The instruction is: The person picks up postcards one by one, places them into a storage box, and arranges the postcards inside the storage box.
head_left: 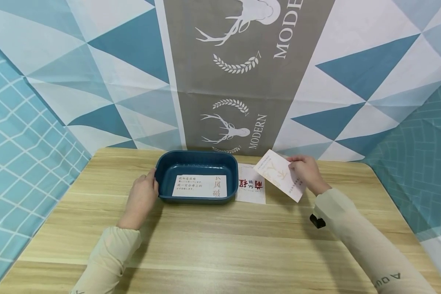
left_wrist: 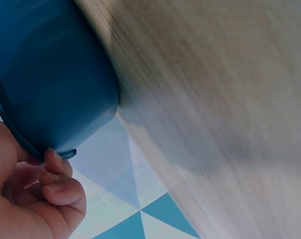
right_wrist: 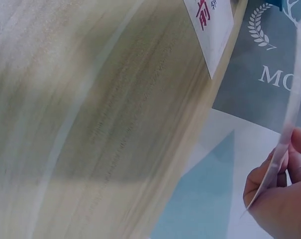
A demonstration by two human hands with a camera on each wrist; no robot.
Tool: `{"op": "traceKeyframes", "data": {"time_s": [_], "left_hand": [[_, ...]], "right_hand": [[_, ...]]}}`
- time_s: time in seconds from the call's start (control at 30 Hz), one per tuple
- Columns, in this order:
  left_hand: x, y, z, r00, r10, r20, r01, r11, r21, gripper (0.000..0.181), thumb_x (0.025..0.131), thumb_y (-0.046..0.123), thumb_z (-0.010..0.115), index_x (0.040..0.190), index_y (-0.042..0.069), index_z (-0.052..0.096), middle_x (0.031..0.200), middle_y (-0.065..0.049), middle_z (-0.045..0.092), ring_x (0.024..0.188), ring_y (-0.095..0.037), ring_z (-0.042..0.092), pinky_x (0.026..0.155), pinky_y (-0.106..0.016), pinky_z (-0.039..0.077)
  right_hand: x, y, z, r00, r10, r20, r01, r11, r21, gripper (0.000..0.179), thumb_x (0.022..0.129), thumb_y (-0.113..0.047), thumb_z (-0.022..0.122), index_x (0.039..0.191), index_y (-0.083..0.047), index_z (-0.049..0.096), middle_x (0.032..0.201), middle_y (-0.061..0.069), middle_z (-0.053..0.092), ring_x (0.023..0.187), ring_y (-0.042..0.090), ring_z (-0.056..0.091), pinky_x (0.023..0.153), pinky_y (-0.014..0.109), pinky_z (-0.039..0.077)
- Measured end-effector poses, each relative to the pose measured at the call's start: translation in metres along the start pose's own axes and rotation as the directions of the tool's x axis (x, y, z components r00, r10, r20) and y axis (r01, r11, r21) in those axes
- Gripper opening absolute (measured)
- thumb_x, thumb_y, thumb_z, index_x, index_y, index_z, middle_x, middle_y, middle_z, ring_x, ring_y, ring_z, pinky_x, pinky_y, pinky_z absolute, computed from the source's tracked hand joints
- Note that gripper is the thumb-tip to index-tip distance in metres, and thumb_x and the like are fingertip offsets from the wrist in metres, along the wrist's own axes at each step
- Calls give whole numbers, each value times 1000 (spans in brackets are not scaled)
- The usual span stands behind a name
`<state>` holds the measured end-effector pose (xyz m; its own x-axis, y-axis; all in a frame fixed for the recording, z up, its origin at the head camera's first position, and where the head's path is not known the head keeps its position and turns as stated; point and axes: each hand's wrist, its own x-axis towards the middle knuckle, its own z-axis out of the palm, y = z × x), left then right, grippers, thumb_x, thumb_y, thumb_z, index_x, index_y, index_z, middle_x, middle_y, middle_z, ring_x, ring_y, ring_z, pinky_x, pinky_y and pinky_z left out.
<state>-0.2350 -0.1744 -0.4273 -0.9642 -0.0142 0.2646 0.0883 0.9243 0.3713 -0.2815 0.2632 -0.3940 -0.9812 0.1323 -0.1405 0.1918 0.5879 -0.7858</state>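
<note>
A dark blue rectangular dish [head_left: 198, 200] stands near the table's back edge, and a white card [head_left: 200, 186] with gold and dark lettering lies inside it. My left hand [head_left: 142, 196] grips the dish's left end; in the left wrist view its thumb and curled fingers pinch the rim [left_wrist: 65, 154]. Raised above the table, my right hand [head_left: 306, 173] pinches a second card [head_left: 281, 175], pale with gold lettering, by its right edge. The right wrist view shows this card [right_wrist: 289, 119] nearly edge-on. Beside the dish's right end lies a card with red lettering [head_left: 250, 192].
The wooden table [head_left: 220, 245] backs onto a patterned cloth [head_left: 220, 90] with deer and triangle prints. A small black object [head_left: 317, 221] shows just under the right sleeve; I cannot tell what it is. Blue tiled-pattern cloth [head_left: 18, 134] hangs at the left side.
</note>
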Motion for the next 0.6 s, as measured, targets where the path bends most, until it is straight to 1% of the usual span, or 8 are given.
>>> {"op": "traceKeyframes", "data": {"time_s": [0.2,0.3,0.37,0.5,0.6], "left_hand": [[0,0,0,1000,-11,12,11,1000,-1,40,95,6,40,131,-11,46,93,-31,59,83,-40,56,78,-51,46],[0,0,0,1000,-15,14,15,1000,-3,40,95,6,39,131,-11,45,95,-31,59,83,-40,56,78,-51,47],[0,0,0,1000,-16,11,16,1000,-3,40,96,6,39,131,-11,46,95,-32,59,84,-41,56,79,-51,47],[-1,0,0,1000,-16,6,16,1000,-5,40,96,7,39,131,-11,46,94,-31,59,84,-40,56,79,-51,47],[0,0,0,1000,-18,10,18,1000,-11,40,96,7,39,131,-11,45,94,-31,59,85,-41,56,79,-52,47]], "right_hand": [[0,-6,-2,995,-88,44,88,996,7,34,91,-10,43,120,1,59,118,20,59,76,12,56,67,22,47],[0,-13,-2,991,-121,56,121,993,5,32,90,-9,45,116,0,61,114,19,61,73,10,56,66,22,47],[0,-18,-1,989,-135,65,135,991,3,32,90,-9,46,116,0,62,114,19,61,76,11,55,68,22,46],[1,-29,1,986,-145,84,146,989,-7,32,89,-9,47,116,1,61,118,19,61,89,18,54,77,25,42],[1,-36,4,983,-159,92,161,987,-14,31,89,-7,47,114,2,62,119,19,61,96,22,53,80,25,40]]}}
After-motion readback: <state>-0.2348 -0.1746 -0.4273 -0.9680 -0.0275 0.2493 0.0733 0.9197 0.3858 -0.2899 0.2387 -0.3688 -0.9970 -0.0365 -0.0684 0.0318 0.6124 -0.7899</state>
